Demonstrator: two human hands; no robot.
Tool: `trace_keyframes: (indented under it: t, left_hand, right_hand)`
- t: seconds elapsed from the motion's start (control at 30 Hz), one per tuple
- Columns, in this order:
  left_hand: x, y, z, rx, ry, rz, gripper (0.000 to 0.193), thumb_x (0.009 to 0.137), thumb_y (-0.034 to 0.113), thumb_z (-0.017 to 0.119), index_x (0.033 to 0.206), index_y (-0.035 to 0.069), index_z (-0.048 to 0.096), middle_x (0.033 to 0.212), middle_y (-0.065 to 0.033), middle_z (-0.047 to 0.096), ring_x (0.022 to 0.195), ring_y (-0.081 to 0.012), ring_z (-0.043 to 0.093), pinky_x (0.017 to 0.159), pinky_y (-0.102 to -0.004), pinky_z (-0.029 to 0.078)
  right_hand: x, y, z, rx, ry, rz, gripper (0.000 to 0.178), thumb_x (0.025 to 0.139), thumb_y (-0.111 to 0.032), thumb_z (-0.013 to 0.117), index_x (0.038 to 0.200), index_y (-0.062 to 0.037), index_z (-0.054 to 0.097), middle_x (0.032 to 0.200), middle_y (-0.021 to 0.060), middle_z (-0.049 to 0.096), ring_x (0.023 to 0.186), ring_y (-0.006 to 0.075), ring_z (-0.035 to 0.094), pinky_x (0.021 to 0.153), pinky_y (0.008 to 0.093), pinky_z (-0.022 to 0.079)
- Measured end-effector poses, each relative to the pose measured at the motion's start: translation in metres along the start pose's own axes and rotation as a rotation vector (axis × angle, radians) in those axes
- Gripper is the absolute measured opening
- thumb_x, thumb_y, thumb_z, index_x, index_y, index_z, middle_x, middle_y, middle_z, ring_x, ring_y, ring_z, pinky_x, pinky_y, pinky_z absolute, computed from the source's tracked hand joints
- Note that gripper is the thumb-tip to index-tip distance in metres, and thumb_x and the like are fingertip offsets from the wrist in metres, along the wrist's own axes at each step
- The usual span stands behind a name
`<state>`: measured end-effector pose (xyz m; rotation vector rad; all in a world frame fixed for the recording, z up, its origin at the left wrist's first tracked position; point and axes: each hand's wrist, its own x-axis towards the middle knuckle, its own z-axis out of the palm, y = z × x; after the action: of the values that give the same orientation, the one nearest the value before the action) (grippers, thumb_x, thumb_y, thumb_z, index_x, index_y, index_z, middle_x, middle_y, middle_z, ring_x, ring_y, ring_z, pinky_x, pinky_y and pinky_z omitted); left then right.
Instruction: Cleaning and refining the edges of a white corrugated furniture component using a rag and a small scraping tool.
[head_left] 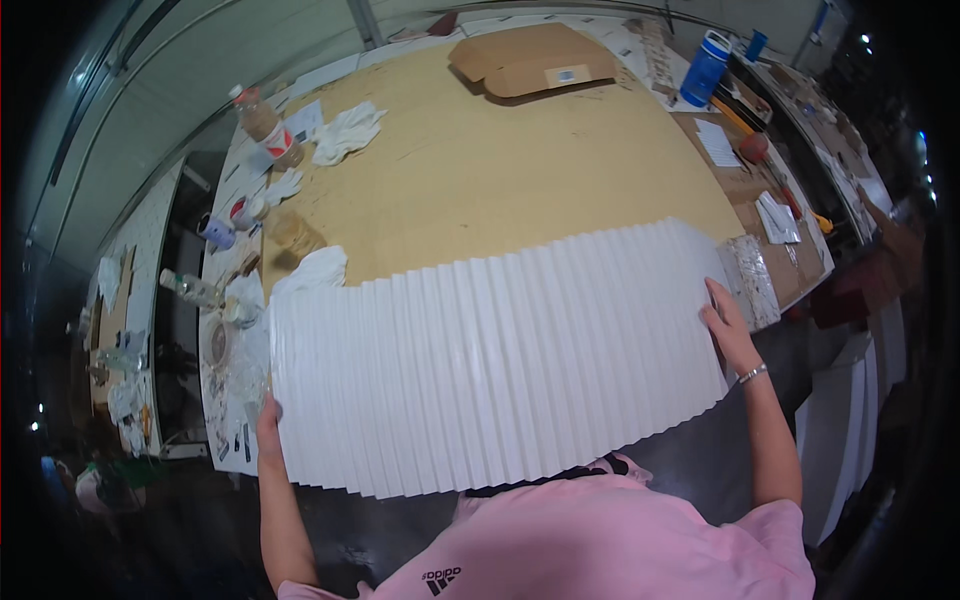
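Observation:
A wide white pleated sheet (490, 360) stretches across the front of the table, its many narrow folds running from near to far. At its left end my left hand (269, 420) grips the edge, with most of the fingers hidden under or behind the sheet. My right hand (728, 325) holds the right end, thumb and fingers about the edge. The sheet's near edge hangs out past the table toward my body, while its far edge lies over the tan tabletop (500, 160).
Along the left side stand a plastic bottle (270, 130), a glass bottle (190, 288), a can (216, 231) and crumpled white cloths (348, 132). A flat cardboard piece (535, 62) lies at the back. To the right are a blue bottle (706, 70) and a tape-wrapped block (752, 280).

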<state>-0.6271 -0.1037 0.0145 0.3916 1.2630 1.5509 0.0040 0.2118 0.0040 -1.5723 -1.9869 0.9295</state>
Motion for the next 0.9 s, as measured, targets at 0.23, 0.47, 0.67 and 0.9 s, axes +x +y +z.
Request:
trace_keyframes:
  t: [0.23,0.47,0.67,0.9]
  left_hand:
    - [-0.013,-0.014,-0.016,0.008,0.078,0.004,0.052,0.101,0.034,0.044,0.140,0.000,0.046,0.136,-0.0139,0.056,0.122,-0.0285,0.055,0.105,-0.0425,0.043]
    - [-0.003,-0.042,0.064,-0.104,-0.007,0.127,0.048,0.103,0.033,0.039,0.129,-0.004,0.053,0.124,-0.0151,0.062,0.111,-0.0270,0.060,0.098,-0.0417,0.047]
    - [0.029,-0.067,0.090,-0.249,0.061,0.132,0.046,0.104,0.032,0.039,0.122,-0.005,0.058,0.117,-0.0150,0.064,0.104,-0.0252,0.063,0.091,-0.0394,0.051]
    - [0.022,-0.087,0.155,-0.136,0.022,0.122,0.045,0.103,0.032,0.039,0.119,-0.005,0.059,0.112,-0.0143,0.065,0.100,-0.0238,0.063,0.087,-0.0381,0.052]
  right_hand:
    - [0.027,0.036,-0.010,0.144,0.002,0.077,0.053,0.100,-0.033,0.050,0.141,0.0014,0.045,0.145,0.0169,0.045,0.137,0.0283,0.040,0.115,0.0346,0.027]
    - [0.020,0.037,-0.025,0.054,0.059,-0.015,0.052,0.099,-0.032,0.052,0.139,-0.0006,0.048,0.143,0.0179,0.048,0.135,0.0292,0.042,0.114,0.0351,0.028]
    - [0.031,0.049,-0.013,0.010,-0.005,0.027,0.056,0.100,-0.034,0.052,0.146,-0.0042,0.041,0.152,0.0171,0.039,0.145,0.0279,0.029,0.118,0.0363,0.021]
    - [0.032,0.052,-0.038,0.090,-0.013,0.047,0.057,0.102,-0.039,0.046,0.147,-0.0036,0.040,0.153,0.0164,0.038,0.145,0.0280,0.029,0.118,0.0362,0.021]
